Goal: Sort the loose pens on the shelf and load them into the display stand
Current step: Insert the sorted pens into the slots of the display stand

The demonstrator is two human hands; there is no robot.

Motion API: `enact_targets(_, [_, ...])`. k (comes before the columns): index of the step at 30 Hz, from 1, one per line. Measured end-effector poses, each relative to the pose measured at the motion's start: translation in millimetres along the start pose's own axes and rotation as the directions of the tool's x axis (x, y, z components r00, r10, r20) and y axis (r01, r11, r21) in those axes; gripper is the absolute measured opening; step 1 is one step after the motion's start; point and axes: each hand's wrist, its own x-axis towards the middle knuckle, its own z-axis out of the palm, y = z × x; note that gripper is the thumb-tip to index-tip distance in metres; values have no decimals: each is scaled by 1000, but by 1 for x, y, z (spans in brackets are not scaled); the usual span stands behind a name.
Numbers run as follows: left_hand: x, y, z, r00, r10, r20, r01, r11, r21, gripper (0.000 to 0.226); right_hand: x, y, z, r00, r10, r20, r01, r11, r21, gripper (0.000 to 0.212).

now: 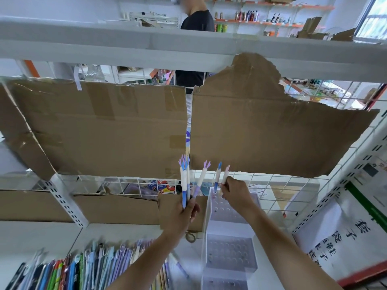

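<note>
Head view: left hand [184, 212] gripped a spare bunch of blue-and-lilac pens [185, 181] upright, while right hand [235, 192] pinched one pale pen [225, 176] over the white perforated display stand's [228, 208] far holes, likely to seat it.

Matt brown cardboard sheets [104, 126] with torn edges and glossy tape strips, backed by white-painted wire mesh [261, 181]. Shelf uprights [62, 201] of white perforated metal. Display stand [230, 243] of clear, glossy plastic. Pens [184, 185] of smooth pastel plastic.

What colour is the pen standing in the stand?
Blue-topped with white barrel, clearest in the head view.
</note>
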Motion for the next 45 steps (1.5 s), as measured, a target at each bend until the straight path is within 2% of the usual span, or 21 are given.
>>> enact_targets(3, [-3,-2,0,1000,-23,0,23,999,-48,33,3,0,1,1000,12,-7,-12,1000,6,22])
enact_targets(6, [-5,-2,0,1000,-26,-1,26,998,-65,15,4,3,3,1000,27,1,-27,1000,15,22])
enact_targets(13, [-8,-1,0,1000,-18,-26,17,1000,-22,16,-27,1,-12,990,141,26,-144,976,165,17])
enact_targets(15, [-8,-3,1,999,-35,-13,35,999,-30,18,-37,-1,-17,994,106,17,-107,970,217,14])
enact_targets(18, [-7,-7,11,998,-57,-18,57,998,27,22,-49,-14,-19,989,-27,145,-31,924,382,11])
enact_targets(19, [-7,-9,15,998,-62,-20,63,997,52,21,-51,-17,-18,985,-50,167,-18,923,385,6])
enact_targets(21, [-7,-11,23,996,-86,-30,88,991,102,19,-49,-19,-20,989,-60,136,7,932,362,11])
enact_targets(23, [-6,-8,23,994,-94,-51,100,987,123,22,-45,-17,-29,999,-31,36,16,931,365,16])
enact_targets(25, [-3,-6,18,996,-72,-61,77,993,86,21,-38,-9,-42,998,9,-70,16,934,357,12])
enact_targets(27, [-1,-5,12,996,-45,-77,53,993,110,22,-30,1,-50,991,30,-127,4,964,266,11])
enact_targets(33, [-6,-6,8,995,-23,-102,36,990,135,30,-15,7,-40,997,59,-56,-48,981,188,11])
enact_targets(37, [-9,-8,6,992,-34,-119,50,990,129,27,-11,6,-22,999,47,19,-49,997,67,20])
enact_targets(45, [-15,-8,2,992,-66,-103,78,991,112,25,-9,3,-15,999,46,-15,-45,998,53,20])
